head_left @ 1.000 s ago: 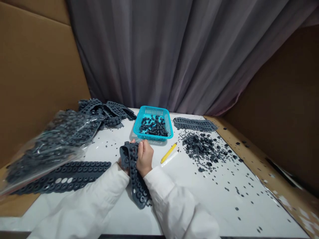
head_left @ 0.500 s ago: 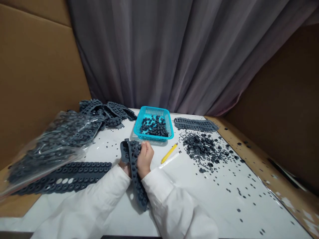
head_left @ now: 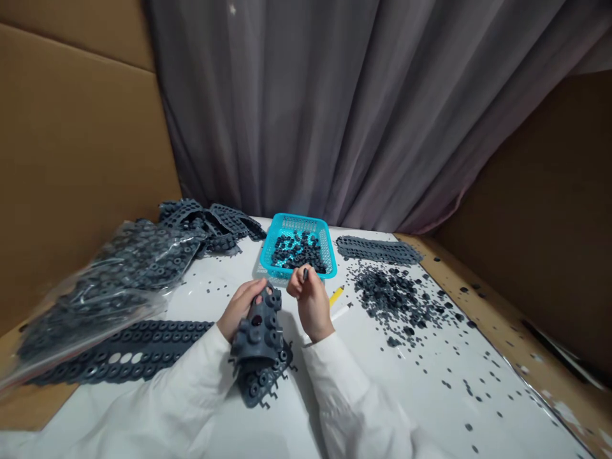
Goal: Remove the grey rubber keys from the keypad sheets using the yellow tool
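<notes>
Dk strip point(head_left: 256, 341) curled, clasped in L fingers point(head_left: 247, 292); R fingers point(head_left: 313, 279) pinch sm blk pc point(head_left: 305, 274).

Single view, head-worn, directed forward and slightly down. The tabletop point(head_left: 382, 395) is seen from its near edge at close range, with the basket point(head_left: 298, 246) near mid-frame; the curtain point(head_left: 296, 115) is faced behind, cardboard point(head_left: 71, 146) included at both sides.

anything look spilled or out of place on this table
Yes: small dark bits lie scattered loose right of the turquoise plastic basket, a few reaching the brown cardboard; uncontained, they look spilled.
</notes>
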Demonstrator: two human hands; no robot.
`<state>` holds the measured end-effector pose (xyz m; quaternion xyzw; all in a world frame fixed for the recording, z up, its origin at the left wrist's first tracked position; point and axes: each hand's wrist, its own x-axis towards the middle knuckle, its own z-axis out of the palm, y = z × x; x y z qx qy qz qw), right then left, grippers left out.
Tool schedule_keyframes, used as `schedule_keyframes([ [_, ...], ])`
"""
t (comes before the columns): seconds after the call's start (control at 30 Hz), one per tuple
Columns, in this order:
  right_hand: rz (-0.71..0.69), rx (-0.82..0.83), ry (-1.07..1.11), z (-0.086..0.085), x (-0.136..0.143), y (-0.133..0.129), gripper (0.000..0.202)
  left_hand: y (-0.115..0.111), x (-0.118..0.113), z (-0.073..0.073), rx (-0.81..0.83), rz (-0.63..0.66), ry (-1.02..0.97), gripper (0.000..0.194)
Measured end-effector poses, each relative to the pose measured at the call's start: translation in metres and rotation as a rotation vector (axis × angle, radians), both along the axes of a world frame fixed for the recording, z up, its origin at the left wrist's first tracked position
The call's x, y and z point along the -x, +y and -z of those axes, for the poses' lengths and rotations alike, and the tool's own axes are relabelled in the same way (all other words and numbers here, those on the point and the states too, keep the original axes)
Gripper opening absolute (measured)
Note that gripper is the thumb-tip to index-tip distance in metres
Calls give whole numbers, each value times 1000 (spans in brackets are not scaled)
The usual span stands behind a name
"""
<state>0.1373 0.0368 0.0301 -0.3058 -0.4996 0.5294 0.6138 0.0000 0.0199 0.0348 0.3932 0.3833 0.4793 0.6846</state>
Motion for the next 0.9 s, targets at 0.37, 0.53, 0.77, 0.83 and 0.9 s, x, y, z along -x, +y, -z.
schedule_keyframes([
  [0.37,-184,-61,-85,-23,-27,-21,42,-12,15,-23,-588,7,288,36],
  [0.53,-212,-93,-20,-28,-36,-25,43,-39,9,-1,-686,52,441,32],
  [0.77,-341,101,287,-31,-41,-35,47,-85,-17,11,367,-45,302,24],
  [0.83,-430,160,410,-35,-41,-40,48,-89,-18,6,518,-97,243,24],
  [0.9,-499,208,488,-39,-39,-45,49,-92,-17,3,559,-122,223,25],
])
